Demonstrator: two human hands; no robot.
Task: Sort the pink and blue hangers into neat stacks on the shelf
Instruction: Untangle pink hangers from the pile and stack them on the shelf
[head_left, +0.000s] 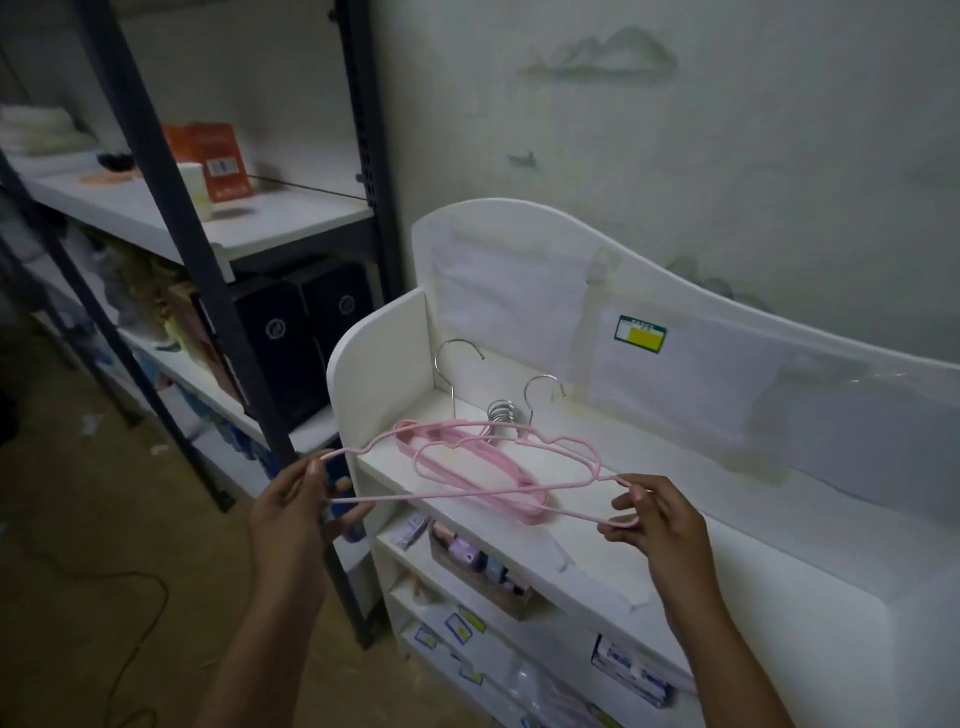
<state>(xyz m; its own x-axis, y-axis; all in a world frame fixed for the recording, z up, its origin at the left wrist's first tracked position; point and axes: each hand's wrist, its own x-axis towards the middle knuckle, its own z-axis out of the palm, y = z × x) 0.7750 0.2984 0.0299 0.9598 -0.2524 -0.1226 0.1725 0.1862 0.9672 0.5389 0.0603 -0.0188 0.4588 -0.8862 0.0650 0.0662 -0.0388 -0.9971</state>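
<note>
Left hand (298, 512) and right hand (655, 517) each pinch an end of a pink hanger (467, 496) above the shelf (649, 525) — over the pink stack (470, 467). Stack count unclear — hooks overlap; lower items dim.

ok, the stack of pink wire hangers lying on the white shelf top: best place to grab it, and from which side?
Grip the stack of pink wire hangers at its near lower bars, coming from the open front edge of the white shelf top. The bars lie flat and bunched there, while the metal hooks point towards the back panel. The held pink hanger, gripped by left hand and right hand, hangs over it.
</note>
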